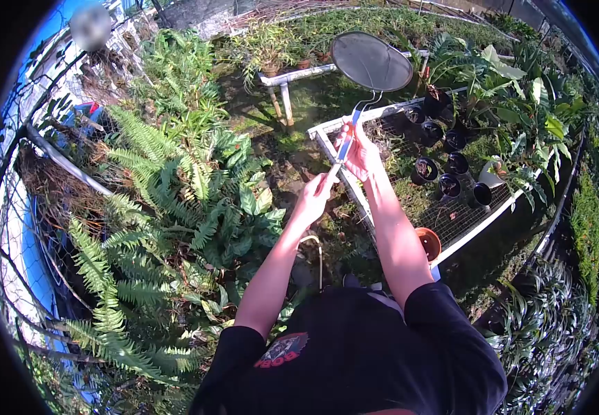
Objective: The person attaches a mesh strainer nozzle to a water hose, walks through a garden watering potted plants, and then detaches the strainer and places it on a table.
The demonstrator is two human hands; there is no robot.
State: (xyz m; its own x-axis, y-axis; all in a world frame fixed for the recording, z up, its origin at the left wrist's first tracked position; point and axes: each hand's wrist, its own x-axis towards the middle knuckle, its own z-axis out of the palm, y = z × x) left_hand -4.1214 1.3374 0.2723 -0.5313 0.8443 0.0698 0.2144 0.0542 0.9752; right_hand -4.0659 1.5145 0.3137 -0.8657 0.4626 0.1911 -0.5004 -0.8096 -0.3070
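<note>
A hand net (372,62) with a round, dark-rimmed grey mesh head is held out ahead of me. Its bent wire neck runs down into a blue handle. My left hand (315,197) is closed around the handle's lower end. Farther up, my right hand (362,153) grips the same handle below the wire neck, fingers curled around it. The net's head is above the far edge of a white-framed mesh bench (413,109), apart from the plants.
Several black pots (449,185) stand on the bench, with a white pot (491,173) and an orange-brown pot (428,242) there too. Ferns (151,155) crowd the left. A white rail (299,76) with potted plants lies ahead. Netting and a pole (71,162) border the far left.
</note>
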